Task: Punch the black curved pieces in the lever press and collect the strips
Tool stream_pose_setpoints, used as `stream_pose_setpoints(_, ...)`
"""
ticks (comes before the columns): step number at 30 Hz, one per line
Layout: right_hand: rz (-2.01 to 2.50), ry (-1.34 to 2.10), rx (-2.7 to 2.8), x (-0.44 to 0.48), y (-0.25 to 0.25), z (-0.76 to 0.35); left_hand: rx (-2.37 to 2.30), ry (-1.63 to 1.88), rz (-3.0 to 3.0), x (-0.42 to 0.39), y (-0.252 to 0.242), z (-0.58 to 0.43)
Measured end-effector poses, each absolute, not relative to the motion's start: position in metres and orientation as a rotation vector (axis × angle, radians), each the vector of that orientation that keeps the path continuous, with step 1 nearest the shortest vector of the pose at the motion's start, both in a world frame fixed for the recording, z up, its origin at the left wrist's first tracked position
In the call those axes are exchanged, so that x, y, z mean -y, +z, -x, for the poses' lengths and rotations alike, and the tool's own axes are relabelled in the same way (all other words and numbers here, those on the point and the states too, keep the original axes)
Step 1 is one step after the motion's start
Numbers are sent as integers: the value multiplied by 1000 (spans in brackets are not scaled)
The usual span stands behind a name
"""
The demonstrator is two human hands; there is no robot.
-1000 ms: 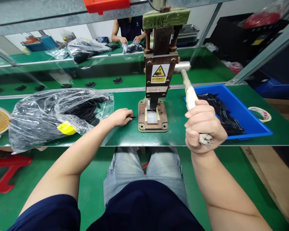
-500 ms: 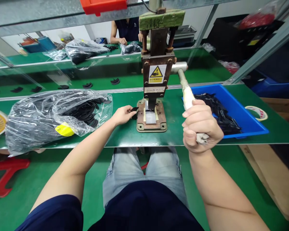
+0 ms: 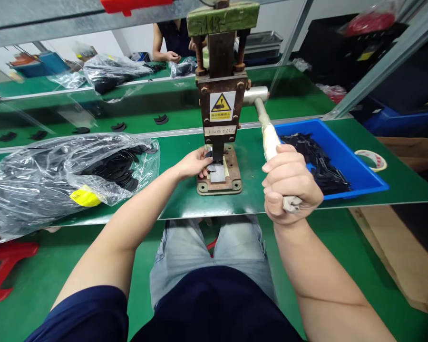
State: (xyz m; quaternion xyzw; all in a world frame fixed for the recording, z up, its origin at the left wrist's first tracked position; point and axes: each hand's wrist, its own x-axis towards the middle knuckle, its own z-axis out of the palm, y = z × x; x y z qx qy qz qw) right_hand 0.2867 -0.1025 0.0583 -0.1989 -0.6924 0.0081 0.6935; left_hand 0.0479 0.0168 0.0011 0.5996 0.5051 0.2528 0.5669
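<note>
A hand-operated press (image 3: 218,90) with a warning label stands upright on the green bench. My right hand (image 3: 293,183) is wrapped round its wrapped lever handle (image 3: 269,140), at the right of the press. My left hand (image 3: 197,164) reaches to the left side of the press base (image 3: 234,170), its fingers pinched on a small black piece (image 3: 209,155) right beside the ram. The fingers partly cover that piece, so its full shape is hidden. A pale plate (image 3: 218,173) lies on the base under the ram.
Left of the press lies a clear plastic bag (image 3: 35,183) of black curved pieces. A blue bin (image 3: 373,183) with black parts stands at the right, beside a tape roll (image 3: 371,160). Several curved pieces lie behind the bag. Across the bench, a person (image 3: 174,45) sits working.
My left hand has moved right with the black piece, from beside the base to the spot by the ram. My right hand keeps its hold on the lever. The view has shifted slightly.
</note>
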Motion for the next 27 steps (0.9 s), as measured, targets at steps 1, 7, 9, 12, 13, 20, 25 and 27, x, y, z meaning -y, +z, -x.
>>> stream_pose_setpoints(1,431,21,1539,102,58,-286,-1196,579,-1404,-18,1,-48)
stream_pose_setpoints(7,386,24,1499,99,57,-282,-1284,465,-1382,-26,8,-52)
stream_pose_setpoints(9,379,26,1488,100,58,-281,-1337,412,-1368,-28,13,-55)
stream_pose_setpoints(12,389,26,1512,100,59,-282,-1385,370,-1354,-31,18,-58)
stream_pose_setpoints(13,393,21,1523,100,60,-283,-1390,371,-1348,-32,18,-58)
stream_pose_setpoints(20,444,-11,1578,100,61,-290,-1320,535,-1244,-19,11,-54)
stream_pose_setpoints(25,408,2,1545,99,61,-289,-1016,635,-1220,17,16,-28)
stream_pose_setpoints(27,396,8,1495,96,60,-287,-994,577,-1389,27,19,1)
